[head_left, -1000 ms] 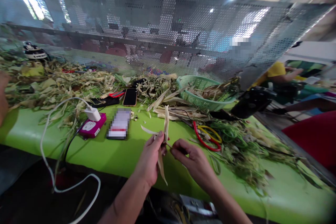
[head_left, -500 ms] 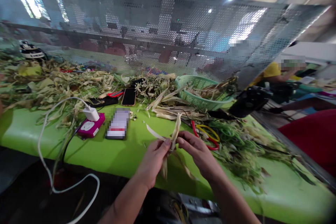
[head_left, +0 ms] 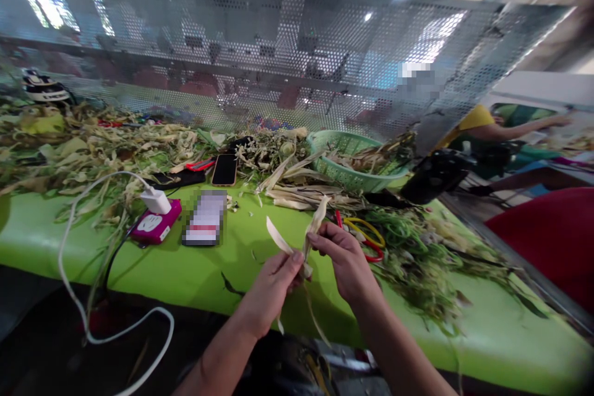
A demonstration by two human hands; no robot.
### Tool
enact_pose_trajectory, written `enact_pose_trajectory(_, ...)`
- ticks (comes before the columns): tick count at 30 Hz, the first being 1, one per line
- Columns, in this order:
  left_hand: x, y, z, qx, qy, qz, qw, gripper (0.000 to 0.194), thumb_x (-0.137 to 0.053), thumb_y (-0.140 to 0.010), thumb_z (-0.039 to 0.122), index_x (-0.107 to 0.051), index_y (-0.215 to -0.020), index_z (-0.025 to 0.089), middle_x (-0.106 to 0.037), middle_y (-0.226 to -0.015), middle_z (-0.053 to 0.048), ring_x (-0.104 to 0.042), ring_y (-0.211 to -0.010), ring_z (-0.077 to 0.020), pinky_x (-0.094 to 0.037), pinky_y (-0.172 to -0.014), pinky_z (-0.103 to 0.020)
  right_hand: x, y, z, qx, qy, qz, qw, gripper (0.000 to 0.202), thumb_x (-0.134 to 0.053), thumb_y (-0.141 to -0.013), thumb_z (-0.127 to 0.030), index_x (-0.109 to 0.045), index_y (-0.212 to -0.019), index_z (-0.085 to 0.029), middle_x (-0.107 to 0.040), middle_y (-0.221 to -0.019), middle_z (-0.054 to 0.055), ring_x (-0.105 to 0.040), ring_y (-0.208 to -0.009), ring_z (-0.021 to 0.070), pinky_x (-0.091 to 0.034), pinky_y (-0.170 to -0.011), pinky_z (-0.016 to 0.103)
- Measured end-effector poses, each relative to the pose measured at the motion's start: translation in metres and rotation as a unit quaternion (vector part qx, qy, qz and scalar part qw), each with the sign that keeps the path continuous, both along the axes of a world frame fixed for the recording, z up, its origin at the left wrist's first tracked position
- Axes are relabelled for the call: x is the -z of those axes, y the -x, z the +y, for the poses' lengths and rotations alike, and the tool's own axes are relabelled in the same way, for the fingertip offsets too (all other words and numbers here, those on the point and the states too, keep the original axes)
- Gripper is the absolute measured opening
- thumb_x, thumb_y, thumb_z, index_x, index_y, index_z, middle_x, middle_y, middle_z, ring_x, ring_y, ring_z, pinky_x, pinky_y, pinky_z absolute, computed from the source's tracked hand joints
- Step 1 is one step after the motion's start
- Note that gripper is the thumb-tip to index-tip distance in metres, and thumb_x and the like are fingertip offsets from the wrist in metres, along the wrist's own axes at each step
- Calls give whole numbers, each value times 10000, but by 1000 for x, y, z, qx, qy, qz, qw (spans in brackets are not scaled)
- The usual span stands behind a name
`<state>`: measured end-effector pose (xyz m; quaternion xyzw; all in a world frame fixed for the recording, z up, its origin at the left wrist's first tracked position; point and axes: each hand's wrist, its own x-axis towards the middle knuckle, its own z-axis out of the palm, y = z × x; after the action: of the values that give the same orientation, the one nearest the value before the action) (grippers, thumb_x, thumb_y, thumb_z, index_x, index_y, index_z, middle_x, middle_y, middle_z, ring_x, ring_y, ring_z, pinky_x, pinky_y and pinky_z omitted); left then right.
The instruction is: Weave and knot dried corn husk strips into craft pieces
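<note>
Over the front of the table, my left hand (head_left: pixel 275 283) pinches the lower part of a pale dried corn husk (head_left: pixel 317 218) between thumb and fingers. A narrow strip sticks up to the left from this grip, and thin ends hang below it. Close by on the right, my right hand (head_left: pixel 344 253) is closed on the upper part of the same husk, thumb against fingertips. Just beyond that hand lie scissors with red and yellow handles (head_left: pixel 366 229), partly hidden by it. More dry husks (head_left: pixel 301 195) lie in a bundle behind my hands.
A green basket (head_left: pixel 352 143) with dried leaves stands at the back. Left of my hands lie a blurred-screen phone (head_left: pixel 205 218), a dark phone (head_left: pixel 224 169) and a pink power strip (head_left: pixel 156 223) with a white plug. Green fibres (head_left: pixel 417 272) spread right. A perforated metal panel (head_left: pixel 260 43) rises behind.
My right hand has moved slightly up along the husk. The left hand has turned a little, and the hanging ends look thinner. A dark scrap now shows left of my left hand.
</note>
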<state>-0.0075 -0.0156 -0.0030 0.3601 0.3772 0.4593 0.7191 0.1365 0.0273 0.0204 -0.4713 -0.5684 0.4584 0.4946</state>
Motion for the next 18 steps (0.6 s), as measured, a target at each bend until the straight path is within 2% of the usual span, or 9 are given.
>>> enact_pose_trajectory(3,-3,3,-1,33,-8,17,999,313,-603,-817,461,-597,-844,149,-553,-758,7,-468,-707,-106,-343,-655,-225,-5,-8,-2,30,-55,-150,987,306,-635,-801,-381,-502,-607,-186,-430,-570,-33,-377,-547,117,-306,-510,247)
enact_pose_trajectory(5,-6,4,-1,49,-41,38,997,254,-600,-824,406,-589,-839,153,-546,-773,5,-472,-752,-124,-360,-705,-243,-15,-11,-6,42,-113,-234,965,266,-645,-812,-362,-536,-645,-186,-480,-609,-17,-431,-588,131,-339,-543,253)
enact_pose_trajectory(8,-10,2,-1,65,-107,88,988,210,-579,-837,356,-596,-891,154,-577,-865,-16,-487,-870,-161,-370,-794,-267,-35,-9,-11,-19,-179,-315,932,132,-610,-859,-317,-655,-852,-193,-600,-818,39,-541,-775,172,-409,-694,282)
enact_pose_trajectory(10,-10,-1,-2,85,-130,105,982,218,-558,-848,338,-595,-964,156,-601,-921,-29,-496,-924,-182,-374,-828,-283,-46,-4,-12,-80,-181,-349,916,140,-594,-875,-300,-684,-933,-211,-622,-899,51,-563,-853,183,-412,-753,294)
enact_pose_trajectory(12,-9,-3,-2,99,-141,120,978,228,-546,-853,333,-592,-985,153,-615,-941,-37,-503,-944,-196,-380,-832,-292,-50,1,-9,-141,-153,-346,915,124,-602,-868,-290,-693,-881,-207,-630,-863,39,-575,-830,174,-414,-739,284)
enact_pose_trajectory(14,-8,-4,-3,102,-148,133,975,231,-541,-856,340,-593,-972,148,-618,-948,-43,-504,-949,-201,-383,-826,-292,-48,4,-5,-178,-116,-311,926,110,-620,-848,-279,-680,-810,-195,-626,-799,20,-575,-763,157,-415,-692,266)
enact_pose_trajectory(18,-6,-1,-4,107,-148,156,971,262,-536,-859,384,-579,-946,141,-597,-911,-39,-503,-876,-181,-389,-791,-284,-35,9,3,-155,-77,-231,958,114,-640,-809,-273,-638,-748,-177,-588,-725,-5,-524,-686,137,-392,-624,247)
